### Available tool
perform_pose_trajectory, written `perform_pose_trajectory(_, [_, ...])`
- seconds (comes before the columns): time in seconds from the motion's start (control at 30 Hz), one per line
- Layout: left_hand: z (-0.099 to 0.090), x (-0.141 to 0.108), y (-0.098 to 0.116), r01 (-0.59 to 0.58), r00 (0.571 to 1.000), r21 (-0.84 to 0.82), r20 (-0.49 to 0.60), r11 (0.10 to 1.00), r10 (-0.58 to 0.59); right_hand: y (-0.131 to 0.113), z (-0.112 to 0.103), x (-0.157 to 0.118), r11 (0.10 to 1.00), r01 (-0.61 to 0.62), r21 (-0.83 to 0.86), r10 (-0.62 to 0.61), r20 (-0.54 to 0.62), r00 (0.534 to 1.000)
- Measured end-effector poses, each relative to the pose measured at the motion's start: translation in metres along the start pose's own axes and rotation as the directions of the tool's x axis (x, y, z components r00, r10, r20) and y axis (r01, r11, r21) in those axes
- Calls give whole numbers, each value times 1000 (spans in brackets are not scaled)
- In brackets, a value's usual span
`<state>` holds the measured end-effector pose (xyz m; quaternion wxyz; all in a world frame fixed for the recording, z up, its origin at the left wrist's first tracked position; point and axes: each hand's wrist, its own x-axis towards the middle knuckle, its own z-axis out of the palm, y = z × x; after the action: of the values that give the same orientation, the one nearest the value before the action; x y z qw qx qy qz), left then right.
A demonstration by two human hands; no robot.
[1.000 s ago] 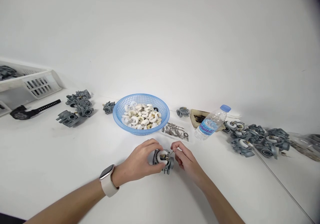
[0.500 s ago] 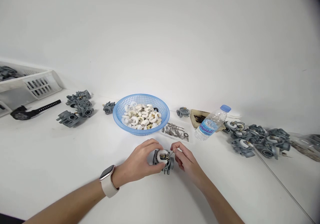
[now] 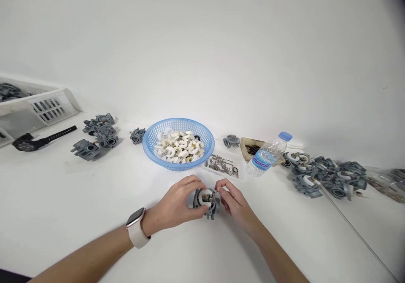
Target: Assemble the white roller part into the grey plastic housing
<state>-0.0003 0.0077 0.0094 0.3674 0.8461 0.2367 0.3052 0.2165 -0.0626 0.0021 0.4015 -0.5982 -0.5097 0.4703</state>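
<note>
Fingers and thumb of my left hand (image 3: 179, 203) grip a grey metal carburetor body (image 3: 216, 207), keeping it on the white table with its open side up. Inside it sits a white C-shaped float (image 3: 201, 196), with brass parts showing in the middle; my left thumb presses by the float's near end. My right hand (image 3: 233, 200) is pinched at the carburetor's right rim. Between its fingertips is a thin metal pin, mostly hidden by the fingers now.
Behind my hands are a blue basket (image 3: 147, 151) of white floats and a clear tray (image 3: 241, 169) of metal pins. A water bottle (image 3: 264, 160) leans on a beige box (image 3: 245, 150). More carburetors (image 3: 338, 177) lie right and left (image 3: 95, 141), near a black watch (image 3: 28, 143) and white crate (image 3: 38, 106).
My right fingertips have shifted very slightly left, toward the carburetor, and less of the thin pin shows. My left hand keeps the same grip.
</note>
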Motion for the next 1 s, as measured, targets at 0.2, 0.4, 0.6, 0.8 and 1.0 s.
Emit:
perform_pose_trajectory(0.2, [-1, 0, 1, 4, 1000, -4, 10, 1000, -4, -1, 0, 1, 1000, -18, 0, 18, 18, 1000])
perform_pose_trajectory(0.4, [-2, 1, 4, 21, 1000, -11, 22, 1000, -21, -4, -4, 0, 1000, -13, -2, 13, 57, 998])
perform_pose_trajectory(0.6, [-2, 2, 4, 27, 999, -8, 22, 1000, -27, -3, -3, 3, 1000, -21, -2, 21, 40, 999])
perform_pose_trajectory(0.8, [-1, 2, 5, 27, 999, -7, 24, 1000, -27, -3, 3, 3, 1000, 10, -1, -10, -6, 1000])
perform_pose_trajectory(1.0, [-2, 2, 6, 17, 1000, -4, 24, 1000, -17, -3, 8, 3, 999, 40, -9, -40, -22, 999])
